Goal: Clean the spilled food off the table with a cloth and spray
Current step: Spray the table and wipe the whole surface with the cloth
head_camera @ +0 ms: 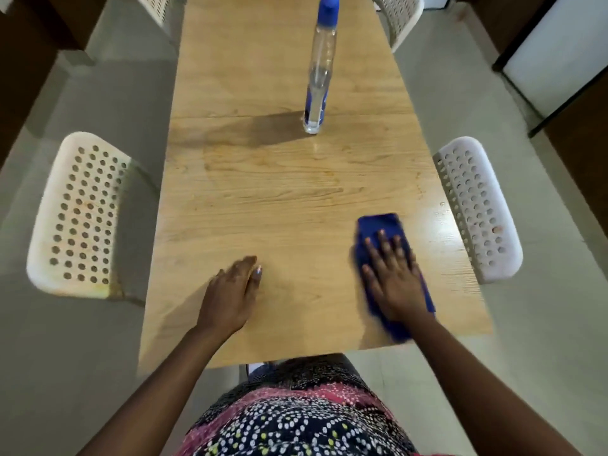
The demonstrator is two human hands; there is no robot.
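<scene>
Light wooden table (289, 199): right hand (393, 278) flat, pressing folded blue cloth (383, 227); left hand (232, 291) open on table w/ nothing held; clear blue-capped spray bottle (320, 70) upright beyond.

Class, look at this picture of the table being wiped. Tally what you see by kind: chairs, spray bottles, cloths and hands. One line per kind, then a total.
Chairs: 4, two beside the table, one on the left, one on the right, and two partly visible at the far end
Spray bottle: 1
Blue cloth: 1
Hands: 2, left hand, right hand
Total: 8
</scene>
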